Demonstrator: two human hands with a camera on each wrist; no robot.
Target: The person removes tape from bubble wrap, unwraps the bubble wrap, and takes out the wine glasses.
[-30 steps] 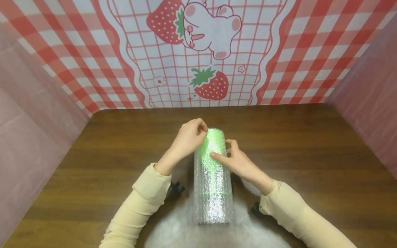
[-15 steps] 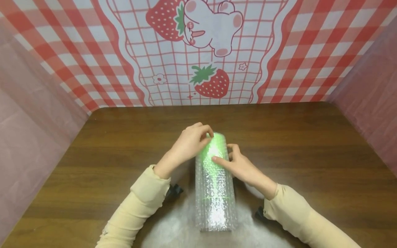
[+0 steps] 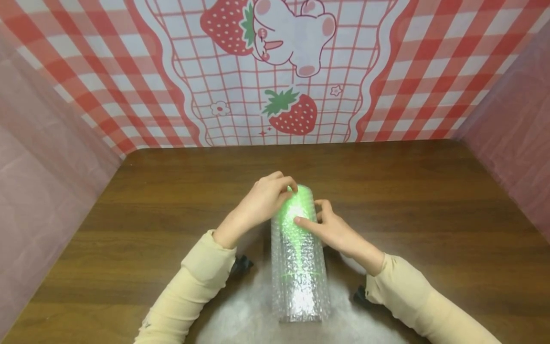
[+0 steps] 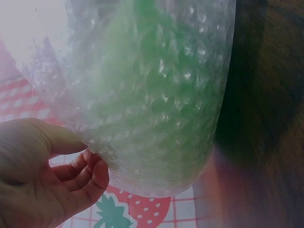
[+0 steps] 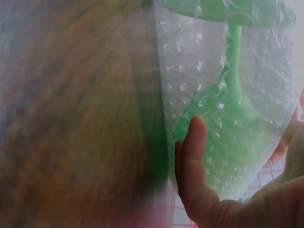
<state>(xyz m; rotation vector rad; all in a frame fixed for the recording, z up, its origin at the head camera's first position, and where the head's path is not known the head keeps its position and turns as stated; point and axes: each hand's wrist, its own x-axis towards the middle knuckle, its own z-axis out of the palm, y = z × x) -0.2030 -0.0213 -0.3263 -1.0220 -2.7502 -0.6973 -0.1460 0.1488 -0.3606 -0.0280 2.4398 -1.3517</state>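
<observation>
A green stemmed glass (image 5: pixel 232 57), rolled in clear bubble wrap (image 3: pixel 301 291), lies in front of me with its bowl end away from me. In the right wrist view its bowl, stem and round foot show through the wrap. My left hand (image 3: pixel 266 198) is at the far end; in the left wrist view thumb and fingers of that hand (image 4: pixel 42 175) pinch the edge of the bubble wrap (image 4: pixel 161 104). My right hand (image 3: pixel 339 231) grips the wrapped bowl from the right, thumb on top. Some of its fingers are hidden behind the roll.
The roll lies on a brown wooden table (image 3: pixel 150 200). A pale whitish patch (image 3: pixel 240 310) shows at the near edge; I cannot tell whether it is a sheet or glare. Behind stands a checked strawberry-print cloth (image 3: pixel 386 71), with pink cloth (image 3: pixel 43 143) at the sides.
The wrapped glass has come slightly toward me, with both hands moving along. My left fingers have shifted a little right over the far end. In the last half second almost nothing has moved.
</observation>
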